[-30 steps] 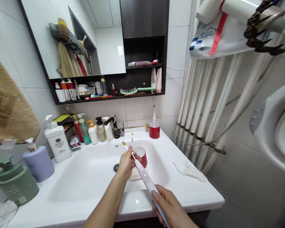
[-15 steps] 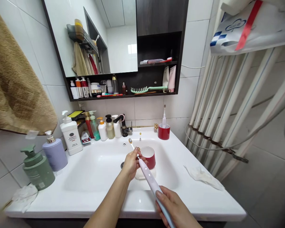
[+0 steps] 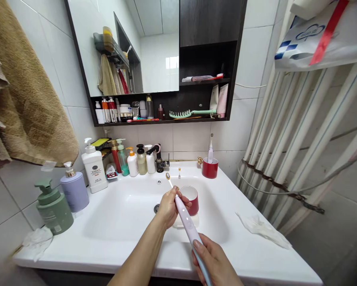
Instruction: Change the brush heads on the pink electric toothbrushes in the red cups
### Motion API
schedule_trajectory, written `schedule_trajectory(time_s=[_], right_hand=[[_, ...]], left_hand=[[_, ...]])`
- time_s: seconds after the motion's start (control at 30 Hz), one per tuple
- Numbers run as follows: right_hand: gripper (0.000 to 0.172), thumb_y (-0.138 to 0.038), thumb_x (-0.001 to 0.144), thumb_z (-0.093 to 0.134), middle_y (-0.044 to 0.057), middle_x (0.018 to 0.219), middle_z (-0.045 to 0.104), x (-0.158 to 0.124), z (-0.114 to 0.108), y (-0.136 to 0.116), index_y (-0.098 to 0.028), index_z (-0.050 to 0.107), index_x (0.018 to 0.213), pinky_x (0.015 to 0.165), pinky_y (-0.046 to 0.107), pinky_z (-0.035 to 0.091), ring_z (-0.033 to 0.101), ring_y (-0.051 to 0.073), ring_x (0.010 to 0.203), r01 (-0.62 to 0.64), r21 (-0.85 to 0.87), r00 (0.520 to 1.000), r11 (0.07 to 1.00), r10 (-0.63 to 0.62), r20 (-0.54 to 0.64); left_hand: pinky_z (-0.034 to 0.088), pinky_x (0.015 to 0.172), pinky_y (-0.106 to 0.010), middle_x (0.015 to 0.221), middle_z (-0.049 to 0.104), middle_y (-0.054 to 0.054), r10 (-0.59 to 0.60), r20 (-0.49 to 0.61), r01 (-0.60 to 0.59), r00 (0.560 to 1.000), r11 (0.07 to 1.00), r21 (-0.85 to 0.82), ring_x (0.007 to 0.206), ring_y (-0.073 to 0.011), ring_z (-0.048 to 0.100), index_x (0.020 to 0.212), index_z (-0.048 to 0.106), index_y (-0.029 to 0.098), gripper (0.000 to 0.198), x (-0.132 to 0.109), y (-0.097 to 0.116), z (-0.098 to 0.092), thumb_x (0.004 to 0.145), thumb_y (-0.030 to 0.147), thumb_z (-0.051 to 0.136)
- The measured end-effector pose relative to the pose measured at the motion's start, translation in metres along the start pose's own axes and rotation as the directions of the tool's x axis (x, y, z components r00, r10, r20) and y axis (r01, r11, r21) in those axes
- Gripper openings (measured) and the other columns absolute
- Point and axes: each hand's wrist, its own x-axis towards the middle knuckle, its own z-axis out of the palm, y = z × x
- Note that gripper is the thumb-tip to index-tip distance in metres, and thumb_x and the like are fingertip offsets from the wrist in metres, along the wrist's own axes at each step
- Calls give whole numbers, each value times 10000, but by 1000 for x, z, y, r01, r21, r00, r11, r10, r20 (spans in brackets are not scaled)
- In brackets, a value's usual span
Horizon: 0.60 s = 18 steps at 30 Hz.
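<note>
An electric toothbrush handle (image 3: 186, 218), pale pink fading to light blue, slants up from the lower right over the basin's front. My right hand (image 3: 212, 254) is wrapped round its lower part. Up at the top end, my left hand (image 3: 170, 206) pinches the white brush head (image 3: 168, 177), whose bristles stick out beyond the fingertips. The joint between brush head and handle is partly covered by those fingers. Just behind my left hand is a red cup (image 3: 193, 200) with a white inside, in the white sink (image 3: 115, 214). The cup stands on a pale, flat piece (image 3: 178, 223).
A second red cup (image 3: 210, 170) holding a small brush (image 3: 211, 153) stands at the back right. Beside it is the black faucet (image 3: 159, 159). Several pump bottles (image 3: 132, 163) line the back left. A crumpled tissue (image 3: 263, 230) lies on the right counter; pipes run beyond.
The view has shifted slightly, so everything sits a little further right. The handle's top end now lies closer against my left fingers, and less of the gap below the brush head shows.
</note>
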Motion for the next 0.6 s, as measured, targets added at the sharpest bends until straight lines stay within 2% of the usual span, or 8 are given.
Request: schedule_trajectory(time_s=[0.17,0.23,0.33,0.4,0.5,0.6], right_hand=[[375,-525,616,414,-74,474,399,4,5,-1,-162,401,708,255,143,212,312,12,261,35,55,999,998,-34,-11],[374,-512,614,432,-76,473,404,5,8,-6,-165,403,751,256,141,216,312,12,263,24,138,1000,990,-22,-11],[389,-514,637,398,-81,471,405,6,12,-14,-185,379,843,260,149,242,300,17,260,-98,349,993,932,67,101],[396,-514,652,370,-82,472,406,9,13,-17,-193,359,883,265,163,264,307,25,259,-152,396,982,905,93,164],[360,-489,663,388,-75,469,412,18,10,-17,-168,386,826,282,160,235,324,26,265,-34,234,995,972,10,104],[290,-438,688,392,-55,502,434,34,0,-24,-153,420,735,346,169,264,362,27,328,116,67,992,991,-119,47]], left_hand=[[391,474,-252,464,527,-12,32,20,-32,999,999,23,465,-140,532,575,396,151,319,2,4,7,631,464,427],[389,469,-247,462,522,-8,24,29,-24,999,1000,9,464,-139,532,575,391,153,309,3,5,8,633,454,431],[386,472,-241,458,508,6,-21,54,25,998,998,-59,453,-127,524,573,376,158,280,5,8,6,638,421,448],[385,483,-238,462,500,15,-41,74,49,996,993,-110,453,-118,520,570,368,161,271,8,9,6,637,407,459],[385,492,-232,488,510,7,-15,74,22,997,995,-97,479,-119,527,560,363,160,294,13,12,6,639,432,444],[398,516,-247,620,556,-42,42,65,-45,997,998,41,551,-135,541,622,423,150,332,24,11,4,660,475,371]])
